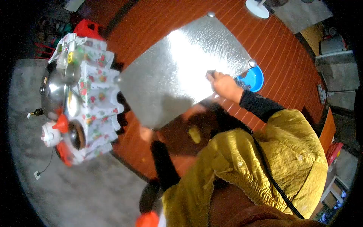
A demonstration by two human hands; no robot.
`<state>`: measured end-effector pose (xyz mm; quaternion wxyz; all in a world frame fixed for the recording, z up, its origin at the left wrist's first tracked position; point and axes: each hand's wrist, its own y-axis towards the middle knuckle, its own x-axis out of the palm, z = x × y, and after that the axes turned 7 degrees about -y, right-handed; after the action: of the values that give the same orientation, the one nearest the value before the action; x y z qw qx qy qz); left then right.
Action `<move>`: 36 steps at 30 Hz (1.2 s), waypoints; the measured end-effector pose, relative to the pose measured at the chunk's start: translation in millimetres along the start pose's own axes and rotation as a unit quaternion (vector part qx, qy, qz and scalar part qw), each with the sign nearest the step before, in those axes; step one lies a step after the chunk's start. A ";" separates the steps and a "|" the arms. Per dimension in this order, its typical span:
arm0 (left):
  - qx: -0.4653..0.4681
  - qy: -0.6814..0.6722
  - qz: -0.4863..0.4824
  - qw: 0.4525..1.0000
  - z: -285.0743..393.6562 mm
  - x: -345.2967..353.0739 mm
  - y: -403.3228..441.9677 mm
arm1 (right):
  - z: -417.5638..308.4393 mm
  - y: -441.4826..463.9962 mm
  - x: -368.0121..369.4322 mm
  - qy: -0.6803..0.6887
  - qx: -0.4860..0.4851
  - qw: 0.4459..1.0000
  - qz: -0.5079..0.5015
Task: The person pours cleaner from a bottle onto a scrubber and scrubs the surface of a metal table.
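Note:
A square tabletop point(151, 83) with metal-capped corners lies tilted across my view, silvery and glaring with reflected light. Wet streaks and droplets cover its upper right half. My right hand point(226, 86) is closed on a small dark pad point(210, 74) and presses it to the wet surface near the right edge. Whether it is cloth or scourer I cannot make out. My left hand point(146, 134) is at the tabletop's near left corner, touching or beside it; its fingers are blurred and partly hidden. A blue basin point(258, 78) stands below the right corner, with something dark at its rim.
On the left stands a side table with a flowered cloth point(96, 96), bearing a large lidded pot point(53, 90), pans and a white-and-red container point(51, 133). A red plastic basket point(89, 29) sits behind it. A white round base point(258, 9) stands on the red-brown floor point(287, 64).

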<state>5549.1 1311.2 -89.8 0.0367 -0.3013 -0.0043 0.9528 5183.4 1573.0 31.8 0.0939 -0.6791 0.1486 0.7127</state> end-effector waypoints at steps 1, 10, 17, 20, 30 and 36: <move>0.162 0.134 -0.035 0.977 -20.6 -5.9 10.1 | 5.9 7.5 0.9 0.039 0.024 0.999 0.010; 0.001 0.097 -0.016 0.995 25.9 -5.6 -6.9 | -58.3 74.0 17.1 0.080 -0.045 0.990 0.104; 0.059 0.136 -0.028 0.989 25.3 -4.3 -10.0 | 45.2 119.7 17.8 0.066 0.131 0.989 0.032; 0.083 0.139 -0.015 0.987 -10.9 1.9 1.4 | -9.7 101.2 7.5 0.098 0.039 0.994 0.025; 0.085 0.081 0.027 0.993 32.9 1.6 -11.1 | 13.6 77.5 2.8 0.049 0.005 0.998 -0.030; -0.032 0.005 -0.032 0.999 50.6 -6.5 -18.3 | -12.1 94.6 1.5 0.096 0.007 0.992 0.076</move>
<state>5526.5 1329.7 -44.1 0.0572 -0.3072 -0.0445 0.9489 5162.9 1480.0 37.9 0.0291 -0.7301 0.2130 0.6486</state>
